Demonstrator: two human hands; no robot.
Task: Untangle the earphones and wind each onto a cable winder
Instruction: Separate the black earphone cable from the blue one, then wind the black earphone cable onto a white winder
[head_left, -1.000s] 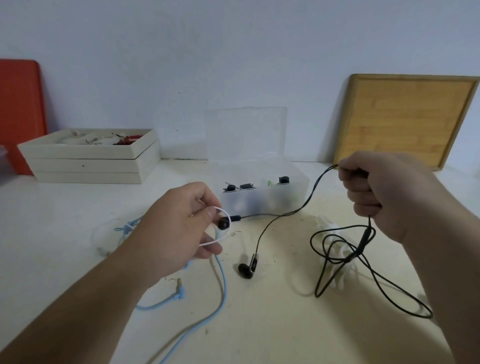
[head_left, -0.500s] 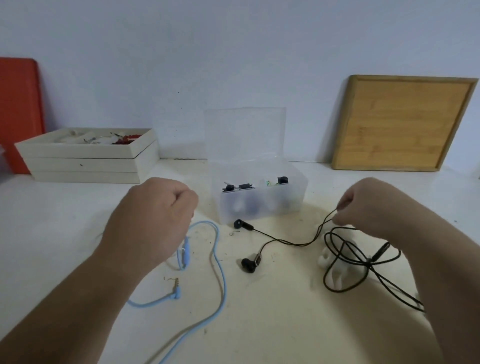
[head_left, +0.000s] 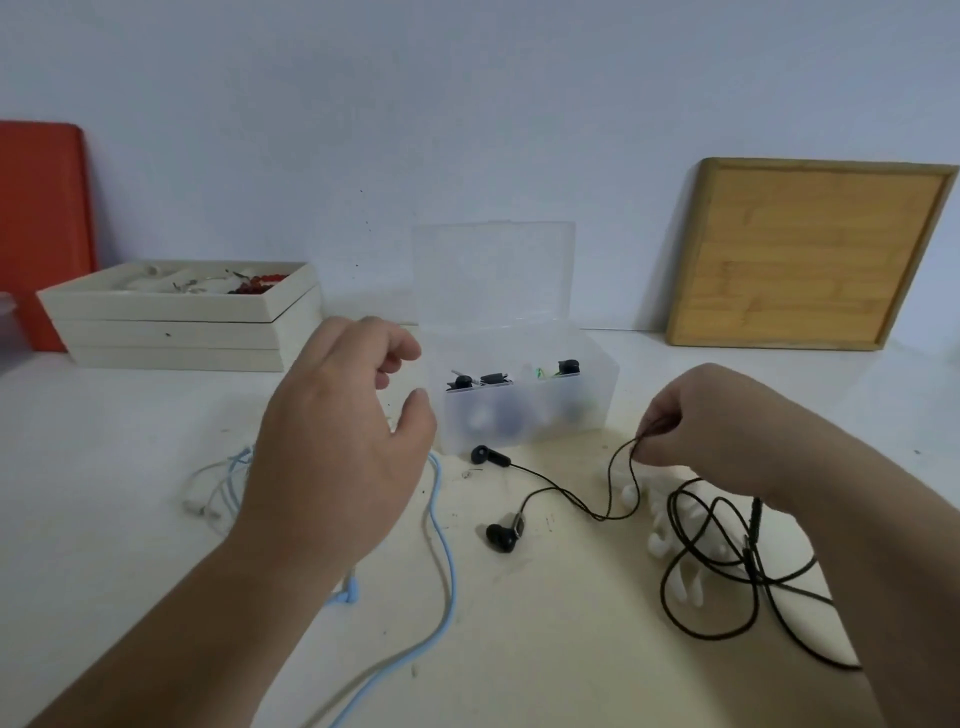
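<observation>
The black earphones (head_left: 618, 512) are being kept on the white table (head_left: 519, 649) in the lower right of the frame, where their cable is being pinched between the curled fingertips of the right hand (head_left: 711, 426). From that pinch the cable is drooping to two black earbuds lying at centre, while its loose coils are being draped over a white cable winder (head_left: 670, 551) beneath the right wrist. The left hand (head_left: 332, 457) is being held above the table left of centre, fingers relaxed and slightly spread, nothing being gripped. The blue earphones (head_left: 441, 571) are being left trailing below it toward the bottom edge. A clear plastic box (head_left: 519, 400), lid raised, is being kept just behind the earbuds.
</observation>
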